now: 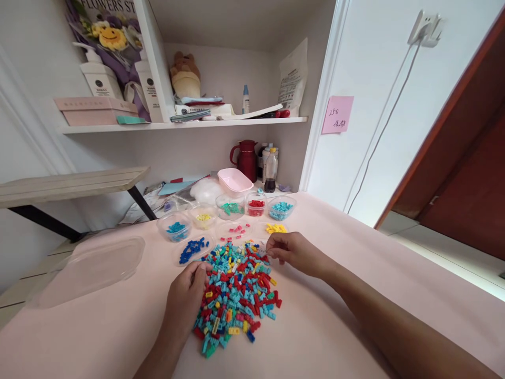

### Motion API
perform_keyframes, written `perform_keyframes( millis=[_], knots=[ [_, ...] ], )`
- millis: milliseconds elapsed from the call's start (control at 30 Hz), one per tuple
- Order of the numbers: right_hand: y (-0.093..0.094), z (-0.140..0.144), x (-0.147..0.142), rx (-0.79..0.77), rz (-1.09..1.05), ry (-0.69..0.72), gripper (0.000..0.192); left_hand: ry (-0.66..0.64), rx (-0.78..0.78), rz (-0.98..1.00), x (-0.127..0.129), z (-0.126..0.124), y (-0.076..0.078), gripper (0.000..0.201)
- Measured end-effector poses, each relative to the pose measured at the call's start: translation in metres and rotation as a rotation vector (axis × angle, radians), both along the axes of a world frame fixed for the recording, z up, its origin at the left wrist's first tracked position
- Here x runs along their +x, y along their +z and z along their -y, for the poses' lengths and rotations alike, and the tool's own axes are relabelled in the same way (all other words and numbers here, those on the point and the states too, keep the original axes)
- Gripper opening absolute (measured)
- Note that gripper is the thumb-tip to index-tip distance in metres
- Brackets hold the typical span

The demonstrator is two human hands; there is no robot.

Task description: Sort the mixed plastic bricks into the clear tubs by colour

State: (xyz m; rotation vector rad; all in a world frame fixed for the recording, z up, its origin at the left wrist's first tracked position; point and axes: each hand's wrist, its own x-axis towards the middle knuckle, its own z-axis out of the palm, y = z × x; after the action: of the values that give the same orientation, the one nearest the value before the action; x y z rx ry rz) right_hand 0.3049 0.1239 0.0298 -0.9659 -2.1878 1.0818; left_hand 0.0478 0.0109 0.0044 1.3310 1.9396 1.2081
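Observation:
A heap of small toy building bricks (240,292), mostly light blue and red, is spread over the pink tabletop. My left hand (185,295) rests at the heap's left edge, thumb and fingers curled together; what they hold, if anything, is hidden. Over the heap's upper right edge, my right hand (290,250) is closed in a pinch, its fingertips by a clear dish that is partly covered. Any brick between those fingertips is too small to make out. Dark blue bricks (193,251) lie in a shallow clear dish above my left hand. Yellow bricks (276,228) lie just beyond my right hand.
Clear tubs hold blue bricks (177,230), pale yellow bricks (203,217), green bricks (232,208), red bricks (256,206) and turquoise bricks (281,210). Pink bricks (238,230) lie in a flat dish. Behind stand a pink basin (235,181), a red jug (247,160) and a bottle (270,171). A clear lid (94,271) lies left.

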Motion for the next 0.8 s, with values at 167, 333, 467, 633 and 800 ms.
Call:
perform_keyframes(
  millis=[167, 333, 467, 633, 800],
  knots=[
    [0.004, -0.002, 0.005, -0.013, 0.048, 0.123, 0.009, -0.007, -0.004, 0.002, 0.001, 0.000, 0.000, 0.036],
    [0.001, 0.004, -0.001, 0.139, 0.134, 0.225, 0.019, -0.004, 0.020, 0.015, 0.001, -0.001, 0.000, 0.037],
    [-0.006, 0.006, -0.007, 0.153, 0.182, 0.255, 0.019, -0.013, 0.025, 0.014, 0.001, -0.002, 0.000, 0.036],
    [-0.010, 0.007, -0.011, 0.140, 0.167, 0.255, 0.015, -0.012, 0.034, 0.011, 0.001, -0.001, 0.000, 0.036],
    [-0.008, 0.008, -0.012, 0.031, 0.096, 0.205, 0.011, -0.018, 0.010, -0.011, 0.001, 0.000, 0.000, 0.037]
  ],
)
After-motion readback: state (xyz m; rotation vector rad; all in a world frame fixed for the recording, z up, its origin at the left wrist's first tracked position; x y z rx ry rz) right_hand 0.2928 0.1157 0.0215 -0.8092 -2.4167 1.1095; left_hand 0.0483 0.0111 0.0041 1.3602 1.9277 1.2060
